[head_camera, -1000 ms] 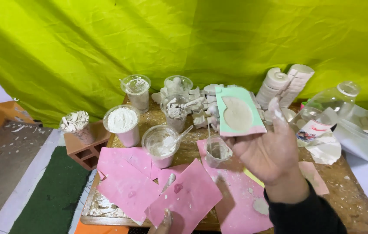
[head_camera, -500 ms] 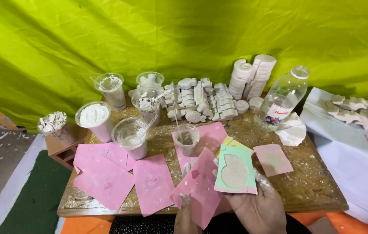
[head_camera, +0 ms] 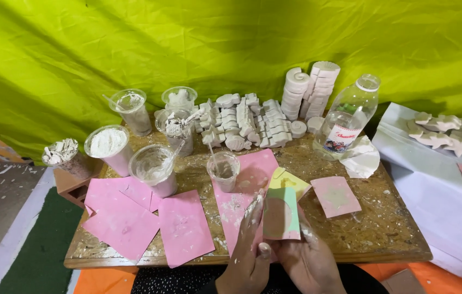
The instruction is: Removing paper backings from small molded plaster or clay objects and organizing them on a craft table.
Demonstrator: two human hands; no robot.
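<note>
**A thin green mould, pinched at its lower edge**

Both hands are holding the green mould sheet (head_camera: 281,215) upright just above the near edge of the bench (head_camera: 383,234). The left hand (head_camera: 250,256) is closing its grip on the left side, a dusty finger lying up along it; the right hand (head_camera: 307,258) is pinching the lower right corner. It is looking light, thin and bendy, likely slippery with powder, so edges suit best. Behind are lying pink sheets (head_camera: 182,226), a plaster cup (head_camera: 224,170), white casts (head_camera: 247,122) and a bottle (head_camera: 348,117).
</note>
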